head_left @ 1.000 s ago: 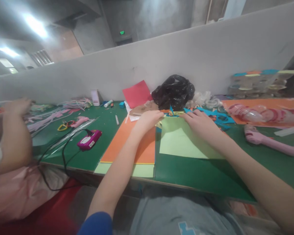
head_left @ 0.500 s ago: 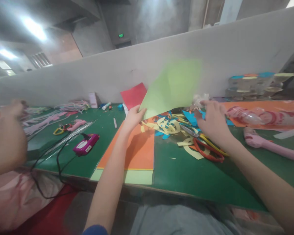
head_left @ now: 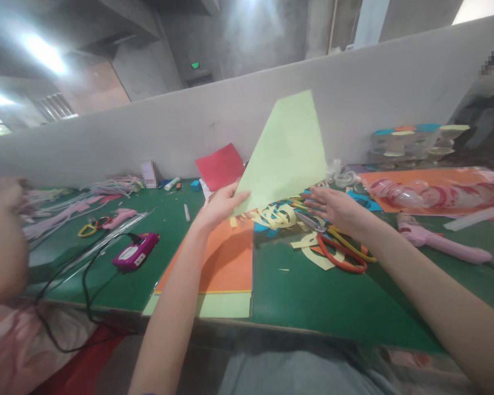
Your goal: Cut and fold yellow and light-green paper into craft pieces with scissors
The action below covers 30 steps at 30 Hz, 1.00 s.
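A sheet of pale green paper (head_left: 286, 151) stands raised above the table, pinched at its lower left corner by my left hand (head_left: 220, 206). My right hand (head_left: 333, 208) is near the sheet's lower right edge with fingers stretched out and apart; it holds nothing. Under my left forearm lies a stack of orange paper (head_left: 228, 266), with light green paper (head_left: 226, 305) showing at its near end. Below my right hand are scissors with red and yellow handles (head_left: 343, 253), beside yellow paper scraps (head_left: 280, 215). Behind my left hand, a red sheet (head_left: 221, 167) leans toward the wall.
A purple power strip (head_left: 136, 252) with a black cable lies to the left. At the right are a pink glue gun (head_left: 444, 241) and clear plastic pieces (head_left: 432, 192) on orange paper. A co-worker's arm (head_left: 4, 241) reaches in at far left. A low wall (head_left: 148, 131) runs behind.
The green sheet has straightened and swung a little left, now less blurred. My right hand has moved left and closer to it. My left hand keeps its hold.
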Each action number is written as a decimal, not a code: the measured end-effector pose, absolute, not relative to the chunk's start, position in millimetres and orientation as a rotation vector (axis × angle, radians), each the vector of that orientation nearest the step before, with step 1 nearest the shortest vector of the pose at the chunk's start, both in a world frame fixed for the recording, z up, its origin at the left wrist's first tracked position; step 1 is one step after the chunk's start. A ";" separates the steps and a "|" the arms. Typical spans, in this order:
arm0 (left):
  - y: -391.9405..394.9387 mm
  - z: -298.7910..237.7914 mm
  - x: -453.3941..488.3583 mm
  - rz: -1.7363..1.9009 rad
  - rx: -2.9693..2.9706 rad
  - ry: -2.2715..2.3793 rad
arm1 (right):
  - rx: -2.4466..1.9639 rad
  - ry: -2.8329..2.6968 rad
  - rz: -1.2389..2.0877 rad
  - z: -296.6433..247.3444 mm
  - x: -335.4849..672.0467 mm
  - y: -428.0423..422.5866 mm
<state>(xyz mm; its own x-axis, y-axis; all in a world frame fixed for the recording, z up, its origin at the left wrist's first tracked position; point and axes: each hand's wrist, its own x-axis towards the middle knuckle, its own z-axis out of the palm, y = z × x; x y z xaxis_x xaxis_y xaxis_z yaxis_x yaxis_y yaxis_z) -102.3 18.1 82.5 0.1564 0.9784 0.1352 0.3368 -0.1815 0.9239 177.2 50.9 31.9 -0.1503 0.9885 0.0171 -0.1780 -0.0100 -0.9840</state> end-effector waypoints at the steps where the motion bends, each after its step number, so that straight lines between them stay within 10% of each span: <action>1: 17.6 80.9 -101.8 1.012 1.647 1.260 | -0.952 -1.143 1.452 30.6 174.4 51.1; 24: 19.8 51.0 -90.0 0.960 1.280 1.099 | -1.115 -1.358 1.248 55.1 168.7 24.4; 30: 25.4 43.2 -85.7 1.147 1.346 1.155 | -1.552 -1.914 0.633 48.0 196.4 14.0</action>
<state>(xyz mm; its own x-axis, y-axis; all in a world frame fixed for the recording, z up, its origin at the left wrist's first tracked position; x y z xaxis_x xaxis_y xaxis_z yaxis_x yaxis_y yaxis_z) -85.7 25.4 43.2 0.0996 0.9935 0.0556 0.0627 -0.0621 0.9961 196.4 14.0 48.0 -0.1467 0.9783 0.1463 0.6983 0.2072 -0.6852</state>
